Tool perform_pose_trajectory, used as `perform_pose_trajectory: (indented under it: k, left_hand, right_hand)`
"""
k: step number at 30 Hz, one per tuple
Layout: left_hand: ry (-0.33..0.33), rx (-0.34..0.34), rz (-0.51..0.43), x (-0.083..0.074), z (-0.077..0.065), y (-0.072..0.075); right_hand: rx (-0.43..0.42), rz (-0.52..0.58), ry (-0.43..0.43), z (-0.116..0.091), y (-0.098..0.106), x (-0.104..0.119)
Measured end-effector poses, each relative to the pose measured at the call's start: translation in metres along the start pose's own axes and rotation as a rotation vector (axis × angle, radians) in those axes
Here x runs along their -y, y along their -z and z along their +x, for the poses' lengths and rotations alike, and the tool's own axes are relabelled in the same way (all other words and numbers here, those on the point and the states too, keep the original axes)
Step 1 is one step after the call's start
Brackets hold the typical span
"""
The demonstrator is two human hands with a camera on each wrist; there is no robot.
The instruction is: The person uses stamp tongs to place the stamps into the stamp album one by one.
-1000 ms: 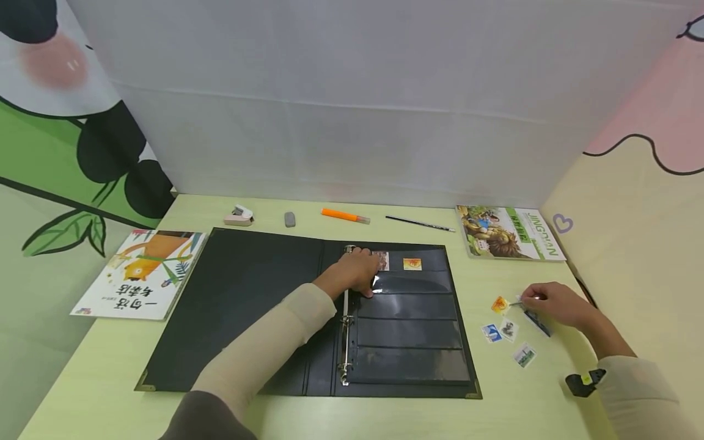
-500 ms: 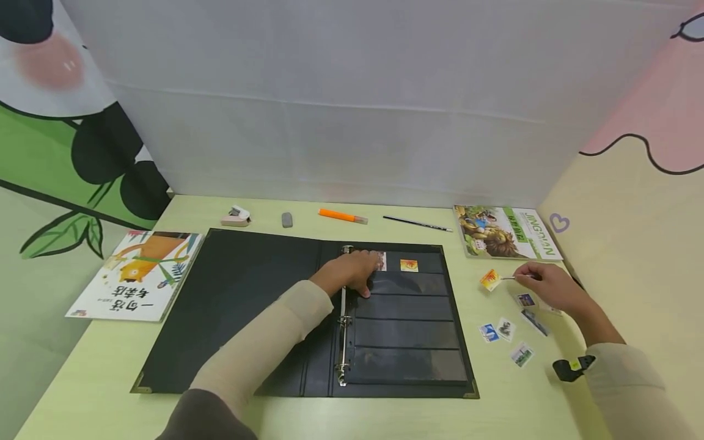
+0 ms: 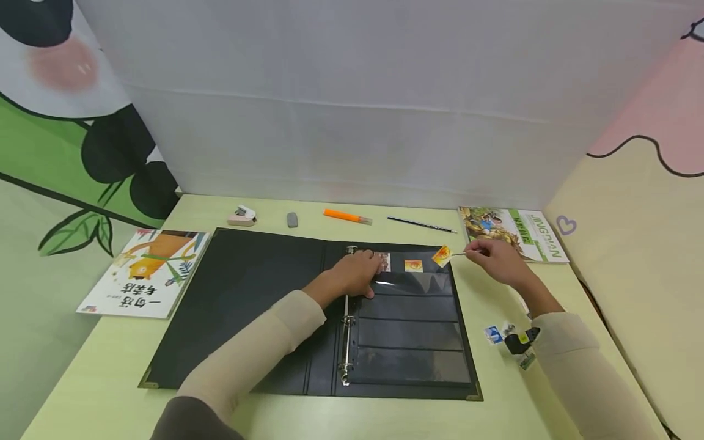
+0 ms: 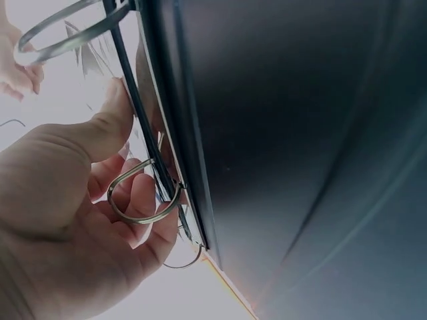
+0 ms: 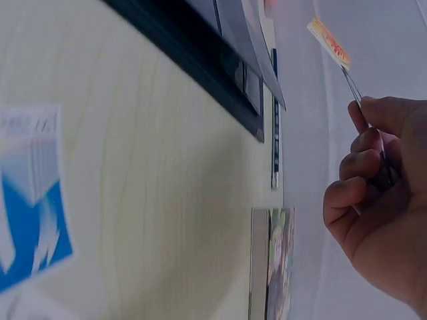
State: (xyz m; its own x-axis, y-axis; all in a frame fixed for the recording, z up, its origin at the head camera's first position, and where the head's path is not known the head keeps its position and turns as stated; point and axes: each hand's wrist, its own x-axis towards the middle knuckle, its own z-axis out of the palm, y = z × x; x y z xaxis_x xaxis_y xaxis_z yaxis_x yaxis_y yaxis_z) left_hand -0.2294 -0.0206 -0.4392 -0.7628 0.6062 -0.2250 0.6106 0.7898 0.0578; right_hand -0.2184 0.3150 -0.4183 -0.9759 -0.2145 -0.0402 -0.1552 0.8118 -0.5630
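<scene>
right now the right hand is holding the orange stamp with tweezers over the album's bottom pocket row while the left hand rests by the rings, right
Not quite. The head view shows the orange stamp at the top row of the album, not the bottom. The right hand does hold it with tweezers, and the left hand rests by the rings.

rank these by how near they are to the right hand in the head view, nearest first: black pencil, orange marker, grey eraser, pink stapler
From the right hand, which holds tweezers with a stamp:
1. Black pencil, just up and to its left, at the table's back edge.
2. Orange marker, further left along that edge.
3. Grey eraser, left of the marker.
4. Pink stapler, farthest left.
</scene>
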Motion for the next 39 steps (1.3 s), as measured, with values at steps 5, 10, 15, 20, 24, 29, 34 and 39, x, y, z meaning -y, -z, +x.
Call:
perform_pose_trajectory:
  k: [5, 10, 15, 20, 24, 29, 34, 39]
  left_hand:
    - [-0.012, -0.034, -0.028, 0.004, -0.004, -0.004]
    - [-0.036, -0.065, -0.057, 0.004, -0.006, -0.007]
    - [-0.025, -0.071, -0.057, 0.002, -0.007, -0.006]
    - [-0.012, -0.057, -0.051, 0.002, -0.007, -0.007]
    - [-0.017, -0.047, -0.046, 0.003, -0.008, -0.006]
    - [-0.020, -0.055, -0.035, 0.002, -0.007, -0.007]
    - [-0.019, -0.046, -0.034, 0.003, -0.007, -0.006]
    - [-0.028, -0.049, -0.023, 0.004, -0.007, -0.005]
  right_hand:
    - [0.030, -0.017, 0.078, 0.025, -0.021, 0.025]
    - [0.090, -0.050, 0.160, 0.045, -0.040, 0.045]
    - [0.194, -0.078, 0.241, 0.059, -0.052, 0.062]
    - [0.300, -0.097, 0.302, 0.064, -0.063, 0.074]
    - [0.341, -0.126, 0.358, 0.067, -0.071, 0.081]
    - [0.349, -0.150, 0.399, 0.069, -0.077, 0.084]
    - [0.352, -0.167, 0.426, 0.068, -0.078, 0.088]
    - [0.345, -0.154, 0.419, 0.065, -0.076, 0.089]
